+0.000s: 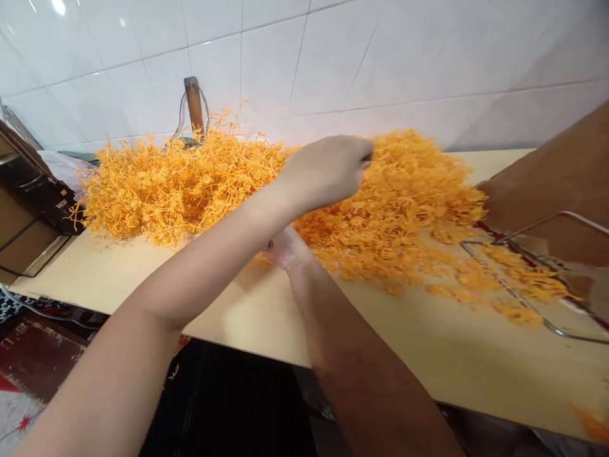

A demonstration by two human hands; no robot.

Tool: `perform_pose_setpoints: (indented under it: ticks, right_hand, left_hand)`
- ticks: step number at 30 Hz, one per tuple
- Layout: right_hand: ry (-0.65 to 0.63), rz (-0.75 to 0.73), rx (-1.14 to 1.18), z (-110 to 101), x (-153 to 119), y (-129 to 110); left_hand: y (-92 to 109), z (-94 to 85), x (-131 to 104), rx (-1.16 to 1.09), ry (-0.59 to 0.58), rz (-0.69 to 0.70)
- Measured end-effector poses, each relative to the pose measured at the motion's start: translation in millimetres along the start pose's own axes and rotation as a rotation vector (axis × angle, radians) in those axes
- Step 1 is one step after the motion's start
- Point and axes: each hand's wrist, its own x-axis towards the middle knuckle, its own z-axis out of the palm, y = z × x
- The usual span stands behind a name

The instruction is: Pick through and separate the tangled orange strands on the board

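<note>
My left arm reaches across in front of the right one. My left hand (333, 166) is curled over a pile of loose, flat orange plastic flower pieces (380, 216) on the right, knuckles up. Its fingertips are turned away, so what they grip is hidden. Lower down, my right hand (286, 246) is mostly covered by the left forearm; its fingers do not show. It is near the front of a heap of orange plastic pieces with thin branching stems (166, 190), which spreads to the left.
The piles lie on a pale wooden tabletop (266, 317) against a white tiled wall (333, 57). A brown cardboard box (556, 184) and a bent metal wire frame (514, 295) stand at right. A wooden handle (194, 105) rises behind; a black box (52, 197) is at left.
</note>
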Motion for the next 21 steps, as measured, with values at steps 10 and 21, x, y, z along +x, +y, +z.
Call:
perform_pose_setpoints:
  ticks: [10,21]
  right_hand:
    - [-0.119,-0.021,0.213,-3.3,-0.4,-3.1]
    - [-0.085,0.058,0.14,-4.7,1.9,7.0]
  left_hand:
    - [-85.7,5.6,-110.1,-0.197,0.16,-0.137]
    - [-97.4,33.6,-114.5,-0.387,0.244,-0.316]
